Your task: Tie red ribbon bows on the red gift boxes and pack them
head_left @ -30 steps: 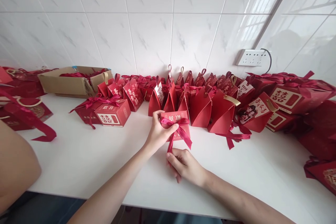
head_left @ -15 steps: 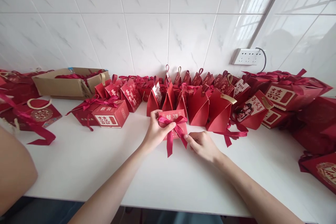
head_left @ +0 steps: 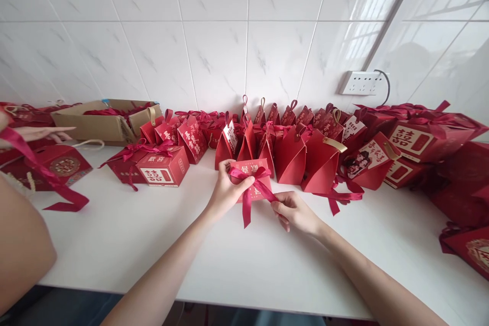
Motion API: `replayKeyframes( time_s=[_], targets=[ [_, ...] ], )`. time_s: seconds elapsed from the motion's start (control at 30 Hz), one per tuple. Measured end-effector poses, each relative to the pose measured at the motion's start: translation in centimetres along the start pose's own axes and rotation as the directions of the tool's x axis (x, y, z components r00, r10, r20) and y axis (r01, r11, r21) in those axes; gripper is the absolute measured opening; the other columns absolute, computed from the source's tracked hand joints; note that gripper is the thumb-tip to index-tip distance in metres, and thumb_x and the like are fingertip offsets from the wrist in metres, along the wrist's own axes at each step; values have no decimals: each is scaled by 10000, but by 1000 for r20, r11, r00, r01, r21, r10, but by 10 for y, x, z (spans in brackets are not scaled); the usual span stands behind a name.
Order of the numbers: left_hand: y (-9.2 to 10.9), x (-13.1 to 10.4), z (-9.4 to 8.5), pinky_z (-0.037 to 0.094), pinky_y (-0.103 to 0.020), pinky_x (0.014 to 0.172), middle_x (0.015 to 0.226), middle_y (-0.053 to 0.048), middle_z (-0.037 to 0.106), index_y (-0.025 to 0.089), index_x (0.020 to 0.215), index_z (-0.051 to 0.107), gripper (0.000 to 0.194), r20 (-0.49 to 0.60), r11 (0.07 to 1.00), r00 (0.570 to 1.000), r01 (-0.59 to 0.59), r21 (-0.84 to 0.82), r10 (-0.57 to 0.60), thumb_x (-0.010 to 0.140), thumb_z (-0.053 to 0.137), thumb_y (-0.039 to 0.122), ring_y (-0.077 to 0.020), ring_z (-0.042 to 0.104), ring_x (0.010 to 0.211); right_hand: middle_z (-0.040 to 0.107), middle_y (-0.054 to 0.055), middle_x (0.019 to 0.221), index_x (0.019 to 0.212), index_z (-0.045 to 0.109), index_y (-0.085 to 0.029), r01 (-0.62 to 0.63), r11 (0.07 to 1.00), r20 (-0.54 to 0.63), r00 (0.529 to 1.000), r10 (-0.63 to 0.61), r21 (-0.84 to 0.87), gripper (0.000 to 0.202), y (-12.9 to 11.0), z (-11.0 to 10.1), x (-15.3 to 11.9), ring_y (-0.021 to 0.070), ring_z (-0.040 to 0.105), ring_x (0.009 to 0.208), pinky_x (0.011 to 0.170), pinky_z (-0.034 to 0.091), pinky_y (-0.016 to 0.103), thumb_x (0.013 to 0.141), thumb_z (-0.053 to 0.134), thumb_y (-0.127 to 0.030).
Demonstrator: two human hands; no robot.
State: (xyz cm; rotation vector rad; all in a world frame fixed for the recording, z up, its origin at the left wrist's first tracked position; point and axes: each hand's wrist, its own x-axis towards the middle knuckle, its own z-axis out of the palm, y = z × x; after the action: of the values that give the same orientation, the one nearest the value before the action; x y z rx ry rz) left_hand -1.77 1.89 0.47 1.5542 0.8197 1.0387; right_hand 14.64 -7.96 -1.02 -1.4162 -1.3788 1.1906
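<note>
A small red gift box (head_left: 250, 165) with pale lettering stands on the white table in front of me, a dark pink ribbon bow (head_left: 255, 179) across its front. Around the box's left side my left hand (head_left: 228, 188) is closed, its thumb pressing near the bow's knot. My right hand (head_left: 292, 211) pinches one ribbon tail at the lower right and holds it out taut. The other ribbon tail (head_left: 247, 211) hangs loose below the knot. Directly behind the held box, several red triangular boxes (head_left: 290, 160) stand in rows.
On the left lie a red box with a ribbon (head_left: 164, 168) and an open cardboard carton (head_left: 91, 130). A co-worker's hand (head_left: 42, 134) holds a ribbon over a handled box (head_left: 64, 165). Stacked red boxes (head_left: 416, 140) fill the right. A power strip (head_left: 361, 83) is on the tiled wall.
My right hand has closed on the right ribbon tail and drawn it outward to the right. My left hand keeps its hold. The co-worker's hand has come into view at left, with the ribbon.
</note>
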Motion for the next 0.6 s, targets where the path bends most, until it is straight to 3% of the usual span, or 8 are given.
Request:
replayKeyframes(
  time_s=[0.2,0.6],
  targets=[
    [0,-1,-1,503,-299,748,931,7,564,231,1056,354,515,24,1000,999,23,-10,-23,703,707,357,-152,624,842,379,-86,352,508,382,-207,8,1000,33,999,-7,-17,241,-2,-3,-1,74,423,308,395,309,205,715,484,-278],
    [1,-1,-1,511,-305,763,883,16,597,234,1056,358,511,26,999,999,30,-17,-29,702,708,352,-156,640,833,393,-61,361,439,346,-216,35,997,76,997,-30,-71,232,-1,-15,0,66,358,293,368,243,222,652,424,-265]
  ],
)
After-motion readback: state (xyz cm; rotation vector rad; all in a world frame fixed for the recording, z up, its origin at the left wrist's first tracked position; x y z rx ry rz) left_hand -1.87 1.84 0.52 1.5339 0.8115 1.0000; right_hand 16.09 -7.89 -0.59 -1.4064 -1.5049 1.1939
